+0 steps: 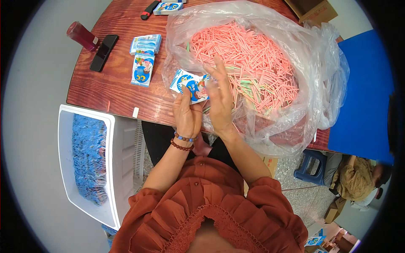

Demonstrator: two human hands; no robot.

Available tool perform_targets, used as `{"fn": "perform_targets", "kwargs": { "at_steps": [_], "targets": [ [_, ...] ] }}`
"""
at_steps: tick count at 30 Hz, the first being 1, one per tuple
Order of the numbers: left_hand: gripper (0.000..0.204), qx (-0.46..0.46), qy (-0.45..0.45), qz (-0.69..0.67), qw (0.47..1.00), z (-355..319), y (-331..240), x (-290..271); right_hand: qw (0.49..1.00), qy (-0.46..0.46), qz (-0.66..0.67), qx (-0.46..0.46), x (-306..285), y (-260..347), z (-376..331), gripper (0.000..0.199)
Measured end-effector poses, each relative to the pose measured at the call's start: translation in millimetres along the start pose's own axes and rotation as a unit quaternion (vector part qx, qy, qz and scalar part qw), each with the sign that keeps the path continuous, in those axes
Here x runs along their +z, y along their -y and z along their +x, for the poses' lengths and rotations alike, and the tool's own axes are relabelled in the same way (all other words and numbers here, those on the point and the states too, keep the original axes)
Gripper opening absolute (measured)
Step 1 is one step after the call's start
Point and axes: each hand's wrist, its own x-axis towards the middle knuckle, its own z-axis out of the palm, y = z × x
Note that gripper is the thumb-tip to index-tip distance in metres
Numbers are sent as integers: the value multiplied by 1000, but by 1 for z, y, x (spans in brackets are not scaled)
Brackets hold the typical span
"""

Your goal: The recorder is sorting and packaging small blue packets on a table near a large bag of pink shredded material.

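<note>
My left hand (187, 114) grips a small blue-and-white printed packet (190, 85) at the edge of a wooden table (109, 88). My right hand (219, 95) is held flat and upright against the packet's right side, fingers stretched together, over the rim of a big clear plastic bag (320, 84). The bag holds a heap of thin pink sticks (244, 50) with some pale green ones mixed in. Whether the right hand pinches any sticks is hidden.
More printed packets (144, 57) lie left of the bag, another (167, 7) at the far edge by a black-and-red object (149, 10). A black phone (103, 52) and a red bottle (82, 36) lie at left. A white crate (118, 164) of blue packets stands on my left.
</note>
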Motion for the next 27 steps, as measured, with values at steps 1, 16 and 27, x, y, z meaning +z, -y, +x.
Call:
{"fn": "perform_targets", "kwargs": {
  "at_steps": [1, 16, 27],
  "targets": [
    [38, -24, 13, -24, 999, 2, -1, -1, 999, 35, 6, 11, 0, 3, 1, 41],
    [25, 30, 94, -43, 994, 17, -39, -13, 976, 210, -49, -23, -6, 8, 40, 17],
    [27, 152, -77, 163, 972, 9, -89, -63, 931, 284, 59, 224, 65, 20, 63, 18]
  ]
}}
